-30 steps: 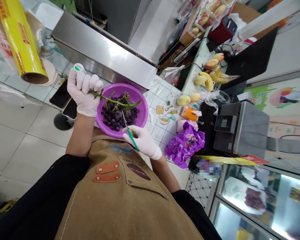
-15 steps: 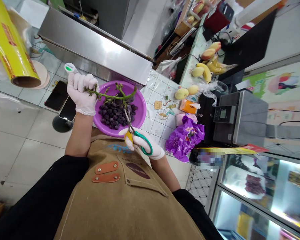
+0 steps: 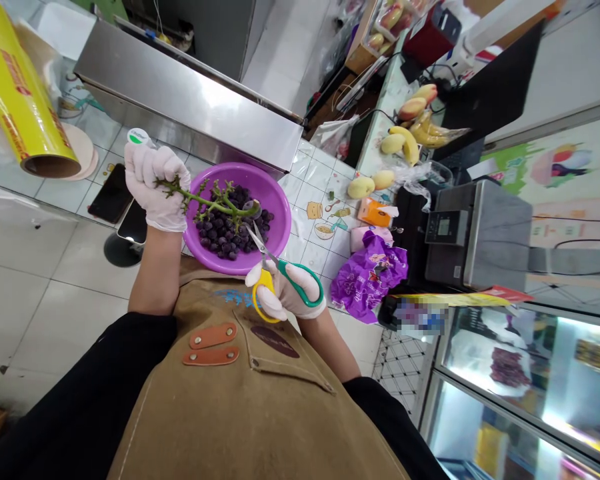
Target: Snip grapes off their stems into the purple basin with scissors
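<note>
My gloved left hand (image 3: 157,181) is closed round one end of a green grape stem (image 3: 200,199), which reaches out over a purple bowl (image 3: 281,213). Dark grapes (image 3: 225,235) lie loose inside the bowl. At the stem's far end one grape (image 3: 253,209) seems to hang on; whether it is attached I cannot be sure. My gloved right hand (image 3: 286,292) has its fingers through the yellow and green handles of a pair of scissors (image 3: 267,255). The blades are parted and point at the far end of the stem, over the bowl's near right side.
A steel box (image 3: 190,93) stands behind the bowl. On the left are a yellow roll of film (image 3: 23,93) and a dark phone (image 3: 111,193). To the right lie a purple plastic bag (image 3: 367,277), a tissue pack (image 3: 375,212), mangoes (image 3: 361,187) and bananas (image 3: 409,147).
The stem has tilted and shifted left with my left hand. My right hand has drawn the scissors slightly down and right, and their blades and handles have spread apart.
</note>
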Demonstrator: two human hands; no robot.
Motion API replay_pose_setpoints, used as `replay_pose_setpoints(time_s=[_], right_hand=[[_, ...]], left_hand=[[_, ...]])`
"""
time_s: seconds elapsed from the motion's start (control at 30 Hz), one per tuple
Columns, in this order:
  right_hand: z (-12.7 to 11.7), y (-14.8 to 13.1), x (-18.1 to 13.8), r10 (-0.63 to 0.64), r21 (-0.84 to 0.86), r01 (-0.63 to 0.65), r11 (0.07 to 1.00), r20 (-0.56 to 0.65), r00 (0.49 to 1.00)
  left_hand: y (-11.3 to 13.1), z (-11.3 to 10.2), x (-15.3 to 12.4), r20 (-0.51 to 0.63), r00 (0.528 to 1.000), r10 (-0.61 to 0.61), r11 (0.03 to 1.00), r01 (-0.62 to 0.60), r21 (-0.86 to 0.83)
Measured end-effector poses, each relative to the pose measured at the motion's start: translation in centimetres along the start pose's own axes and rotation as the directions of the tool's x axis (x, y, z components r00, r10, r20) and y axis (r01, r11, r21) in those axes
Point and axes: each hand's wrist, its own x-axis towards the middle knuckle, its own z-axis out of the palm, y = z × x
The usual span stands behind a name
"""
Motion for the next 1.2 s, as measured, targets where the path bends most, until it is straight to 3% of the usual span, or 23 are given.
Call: replay_pose_setpoints(time_s=[0.2,0.37,0.53,0.7,0.83,1.0,1.2], right_hand=[[-0.1,-0.7,0.2,-0.023,0.24,-0.006,0.971,0.12,0.993],[-0.8,-1.5,0.4,0.036,0.356,-0.097,0.929,0.173,0.984],[-1.2,-1.5,0.2,0.075,0.375,-0.151,0.915,0.209,0.975],[-1.0,-1.3,0.1,0.066,0.382,-0.154,0.911,0.234,0.97],[-1.1,-1.4,0.3,0.131,0.345,-0.185,0.92,0.174,0.976],[-1.1,-1.4,0.5,0.165,0.322,-0.197,0.926,0.124,0.979],[-0.9,-1.2,0.9,0.228,0.352,-0.218,0.91,0.012,0.974]], left_hand=[[0.4,0.6,-0.1,-0.036,0.978,-0.203,0.979,0.204,0.01],[0.4,1.0,-0.4,-0.039,0.967,-0.25,0.966,0.247,-0.073],[0.2,0.6,-0.2,-0.001,0.981,-0.193,0.962,0.189,-0.199],[0.4,0.5,-0.1,-0.077,0.936,-0.343,0.937,0.334,-0.105],[0.7,0.7,-0.2,-0.075,0.947,-0.313,0.934,0.292,-0.204],[1.3,1.4,-0.4,-0.031,0.833,-0.552,0.82,0.536,-0.2],[1.1,1.5,-0.6,-0.041,0.908,-0.418,0.858,0.379,-0.348]])
